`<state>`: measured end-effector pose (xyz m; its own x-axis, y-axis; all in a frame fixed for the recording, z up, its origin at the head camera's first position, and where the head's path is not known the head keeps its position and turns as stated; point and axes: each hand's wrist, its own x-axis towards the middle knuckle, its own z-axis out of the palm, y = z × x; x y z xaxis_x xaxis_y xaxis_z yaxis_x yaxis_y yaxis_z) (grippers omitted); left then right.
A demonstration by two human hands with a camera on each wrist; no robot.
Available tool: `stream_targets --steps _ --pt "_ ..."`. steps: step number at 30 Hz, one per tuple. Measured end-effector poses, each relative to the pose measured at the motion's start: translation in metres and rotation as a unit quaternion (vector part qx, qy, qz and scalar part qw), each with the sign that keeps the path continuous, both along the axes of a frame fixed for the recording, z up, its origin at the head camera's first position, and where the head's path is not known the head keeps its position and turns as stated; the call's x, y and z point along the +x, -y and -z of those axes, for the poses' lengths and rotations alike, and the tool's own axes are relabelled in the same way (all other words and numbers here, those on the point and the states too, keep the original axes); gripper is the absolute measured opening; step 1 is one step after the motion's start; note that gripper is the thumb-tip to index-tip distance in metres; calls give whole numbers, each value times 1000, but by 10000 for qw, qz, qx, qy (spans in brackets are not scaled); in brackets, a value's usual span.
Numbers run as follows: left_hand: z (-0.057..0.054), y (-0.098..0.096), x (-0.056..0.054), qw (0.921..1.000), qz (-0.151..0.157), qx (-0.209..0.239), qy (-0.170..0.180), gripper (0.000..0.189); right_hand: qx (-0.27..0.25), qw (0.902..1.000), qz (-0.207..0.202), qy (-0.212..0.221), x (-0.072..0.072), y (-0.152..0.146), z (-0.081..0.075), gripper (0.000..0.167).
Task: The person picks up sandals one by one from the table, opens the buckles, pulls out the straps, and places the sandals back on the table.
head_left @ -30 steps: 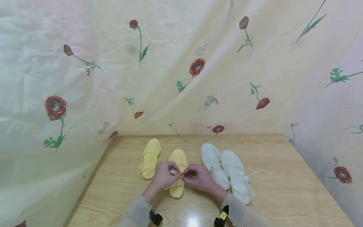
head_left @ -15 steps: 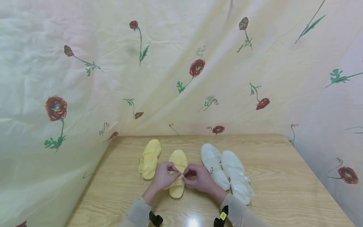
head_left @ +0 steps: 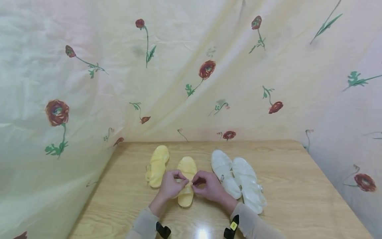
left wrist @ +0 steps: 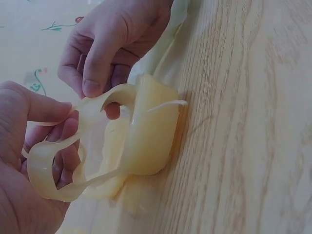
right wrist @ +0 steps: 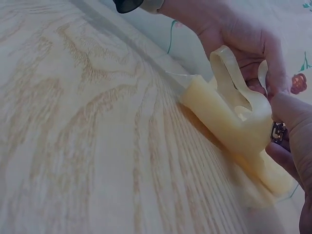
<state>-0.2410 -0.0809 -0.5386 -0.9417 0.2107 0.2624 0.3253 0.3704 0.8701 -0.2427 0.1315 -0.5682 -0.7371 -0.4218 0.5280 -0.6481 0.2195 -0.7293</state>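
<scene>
A yellow jelly sandal [head_left: 187,165] stands on the table in front of me, toe pointing away. Over its heel end, my left hand [head_left: 171,184] pinches the sandal's thin ankle strap [left wrist: 41,170] between thumb and index finger; the strap loops up from the heel. Close beside those fingertips, my right hand [head_left: 209,186] grips the small metal buckle [right wrist: 278,131] on the strap, thumb and fingers bent around it. Fingers partly hide where strap and buckle meet, so I cannot tell how far the strap is through.
Left of the hands lies the other yellow sandal [head_left: 158,166]. A pair of clear white sandals, one nearer the hand [head_left: 222,162] and one farther right [head_left: 246,176], lies beside my right forearm. A flowered cloth [head_left: 167,66] hangs behind the wooden table [head_left: 298,186].
Both hands stay at the strap and buckle with only tiny fingertip movement. The sandals keep their places; the head view shifts very slightly.
</scene>
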Motion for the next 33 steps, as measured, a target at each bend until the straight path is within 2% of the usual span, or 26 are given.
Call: stream_targets --steps 5,9,11,14,18,23,27,33 --pt "-6 0 -1 9994 236 -183 165 14 179 9998 128 -16 -1 0 -1 24" --pt "-10 -2 -2 9973 384 -618 128 10 236 9996 169 49 -1 -2 -3 22" --pt "-11 -3 -2 9959 338 -831 97 7 272 9995 162 96 0 -2 -4 20" --pt "-12 -6 -2 9924 173 -1213 -138 7 282 9994 132 159 1 -2 -6 20" --pt "-12 -7 -2 9896 -27 -1389 -365 10 206 9996 90 179 1 -1 -7 20" --pt "-11 -6 -1 9916 -37 -1204 -462 12 117 9997 42 228 0 1 -7 19" --pt "-11 -5 1 9955 58 -892 -327 11 89 9997 48 217 1 1 -5 19" --pt "-12 3 3 9987 -388 -269 -178 14 -85 9999 74 89 1 -4 1 23"
